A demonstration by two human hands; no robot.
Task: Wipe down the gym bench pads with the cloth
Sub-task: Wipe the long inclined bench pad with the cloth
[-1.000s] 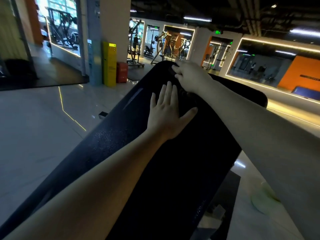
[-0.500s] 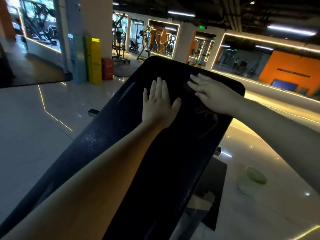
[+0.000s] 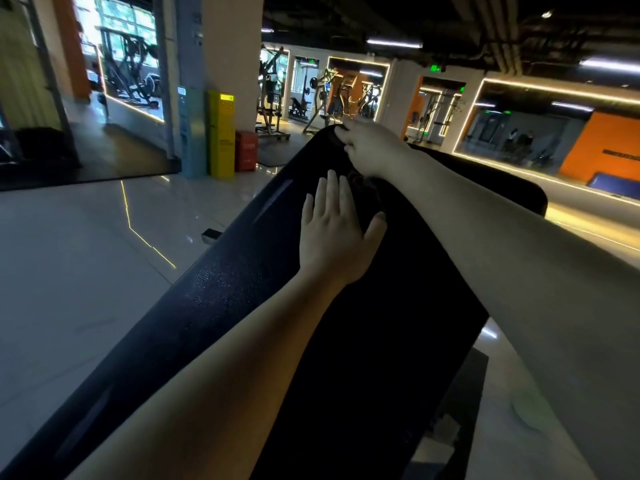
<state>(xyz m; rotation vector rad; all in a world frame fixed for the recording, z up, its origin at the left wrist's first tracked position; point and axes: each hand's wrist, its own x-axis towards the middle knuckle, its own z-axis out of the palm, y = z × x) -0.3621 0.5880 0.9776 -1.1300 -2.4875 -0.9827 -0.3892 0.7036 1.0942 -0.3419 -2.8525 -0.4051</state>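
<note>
Droplets [image 3: 211, 285] shine on the left shoulder of the bench pad [image 3: 398, 323], which is black and tilted upward away from me, so I think this side is not wiped dry yet. Next to the right comes my left hand [image 3: 337, 233]: it lies open and flat on the middle of the surface, fingers straight, thumb spread, and it holds nothing. I should use it only as a light support, because a pressing palm leaves its own marks on the covering. Further right and higher, my right hand [image 3: 369, 147] is at the top edge of the pad, fingers curled down on the cloth [image 3: 358, 180]. The cloth is as dark as the pad, so I see only a crumpled part under the wrist and cannot say how much of it is spread. To do this step well, I judge that I must flatten the cloth under the whole palm, begin at this top edge and pull it down in long straight lanes which overlap, going also over the rounded sides. The lane with the droplets needs one pass, and the right side of the pad, which my right forearm [image 3: 519, 271] hides, needs another. Before a lane reaches the left hand, I should lift that hand away.
</note>
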